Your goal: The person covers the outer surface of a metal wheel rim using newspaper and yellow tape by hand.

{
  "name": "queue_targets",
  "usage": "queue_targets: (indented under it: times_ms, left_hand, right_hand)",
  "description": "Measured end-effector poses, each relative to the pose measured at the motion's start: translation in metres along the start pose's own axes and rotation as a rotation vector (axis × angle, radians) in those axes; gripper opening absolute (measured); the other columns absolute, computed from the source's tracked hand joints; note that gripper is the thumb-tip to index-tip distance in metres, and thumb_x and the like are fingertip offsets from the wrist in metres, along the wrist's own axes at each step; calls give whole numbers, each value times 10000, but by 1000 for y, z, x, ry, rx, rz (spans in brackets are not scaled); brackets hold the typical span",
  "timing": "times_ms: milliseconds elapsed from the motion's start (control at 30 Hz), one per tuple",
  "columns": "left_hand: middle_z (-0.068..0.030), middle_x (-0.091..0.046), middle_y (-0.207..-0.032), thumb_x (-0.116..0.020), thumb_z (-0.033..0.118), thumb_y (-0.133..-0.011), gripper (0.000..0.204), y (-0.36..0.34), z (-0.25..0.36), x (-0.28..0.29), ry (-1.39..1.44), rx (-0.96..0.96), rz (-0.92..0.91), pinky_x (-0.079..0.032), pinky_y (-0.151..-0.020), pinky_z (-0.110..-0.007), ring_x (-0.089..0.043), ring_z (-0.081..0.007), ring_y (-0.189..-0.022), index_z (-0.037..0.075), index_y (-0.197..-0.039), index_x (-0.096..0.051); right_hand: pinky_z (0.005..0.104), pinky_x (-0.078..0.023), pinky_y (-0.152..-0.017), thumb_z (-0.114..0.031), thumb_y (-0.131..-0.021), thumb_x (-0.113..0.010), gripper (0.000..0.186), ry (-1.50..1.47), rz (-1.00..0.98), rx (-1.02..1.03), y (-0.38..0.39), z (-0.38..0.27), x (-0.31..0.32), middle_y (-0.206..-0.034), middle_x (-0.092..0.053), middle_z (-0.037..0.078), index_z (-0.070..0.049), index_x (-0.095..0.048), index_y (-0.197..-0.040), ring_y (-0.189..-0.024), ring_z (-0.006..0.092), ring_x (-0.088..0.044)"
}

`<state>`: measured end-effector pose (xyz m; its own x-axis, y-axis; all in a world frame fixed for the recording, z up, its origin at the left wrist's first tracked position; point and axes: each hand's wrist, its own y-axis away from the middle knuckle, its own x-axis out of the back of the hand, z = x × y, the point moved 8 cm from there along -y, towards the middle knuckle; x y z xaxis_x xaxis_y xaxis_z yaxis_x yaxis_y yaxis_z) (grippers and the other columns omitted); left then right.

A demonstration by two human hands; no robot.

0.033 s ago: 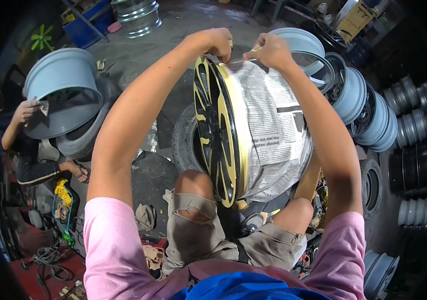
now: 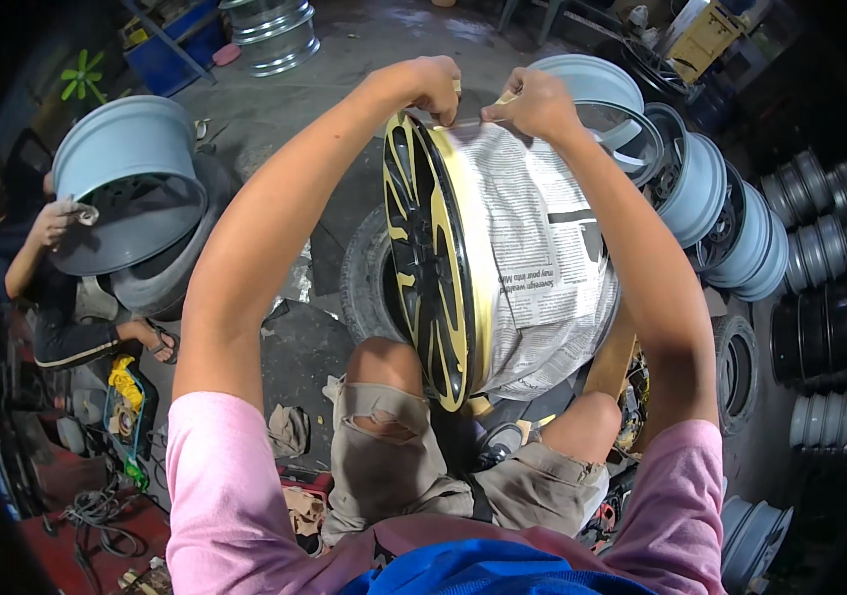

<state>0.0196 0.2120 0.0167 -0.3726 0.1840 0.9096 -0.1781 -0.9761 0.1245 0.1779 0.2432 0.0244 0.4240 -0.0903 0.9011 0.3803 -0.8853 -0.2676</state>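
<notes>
A wheel rim [image 2: 428,263] stands on edge before me, its black face covered in pale yellow patches. Newspaper [image 2: 542,268] wraps its barrel, and yellow masking tape [image 2: 473,218] runs along the edge next to the face. At the top of the rim, my left hand [image 2: 434,87] has its fingers curled in, with a bit of pale tape showing at them. Just right of it, above the newspaper, my right hand [image 2: 534,105] pinches a short end of pale masking tape [image 2: 506,98]. Whether one strip links both hands is hard to make out.
A tyre [image 2: 369,273] lies behind the rim. Grey-blue rims [image 2: 686,188] crowd the right, with darker wheels [image 2: 825,332] stacked beyond. At left, a co-worker's hand [image 2: 55,222] holds something small at another grey rim [image 2: 126,144]. A red surface with cables [image 2: 106,526] is at lower left.
The co-worker's hand and the small thing in it have shifted slightly at the grey rim on the left. My own hands and the wrapped rim look nearly still.
</notes>
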Motion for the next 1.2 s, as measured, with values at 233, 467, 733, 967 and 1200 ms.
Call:
queue_targets:
  times_ms: [233,467,733,967,1200]
  left_hand:
    - [-174,-735,-989,-926,335,-639,652,0,-15,2,-198,59,105,-556,-718,-408,-712,-271,-883,9,-1158,-703]
    - [-133,-719,-813,-878,459,-738,646,-18,-28,-2,110,108,70,-514,-583,-344,-709,-248,-740,-54,-1088,-701]
    - [-148,-736,-830,-934,344,-693,571,-14,15,-22,-72,40,-88,-531,-590,-368,-710,-229,-735,-25,-1071,-718]
    - [-146,-733,-824,-834,263,-820,455,-12,10,-28,120,148,-143,-530,-521,-330,-690,-215,-618,-46,-1118,-684]
    - [-139,-726,-872,-528,581,-1021,722,6,4,7,488,166,-50,-548,-500,-307,-730,-220,-647,-83,-1300,-573]
  right_hand:
    - [405,-542,-794,-518,-682,-871,542,363,38,101,16,0,4,-929,-750,171,-51,-722,-913,-909,339,-724]
    - [415,-530,-843,-559,-671,-863,552,40,-94,-34,9,29,-3,-980,-755,138,-90,-738,-934,-969,313,-716]
    - [423,-538,-848,-440,-775,-834,427,-90,122,-64,2,50,4,-983,-761,127,-81,-736,-984,-959,335,-723]
    - [341,-569,-722,-262,-821,-844,311,-496,204,-30,-9,47,33,-879,-743,88,-16,-708,-954,-842,213,-736]
    - [264,-633,-764,-112,-905,-770,173,-1040,-254,62,12,-6,28,-907,-719,99,-1,-650,-961,-823,148,-733]
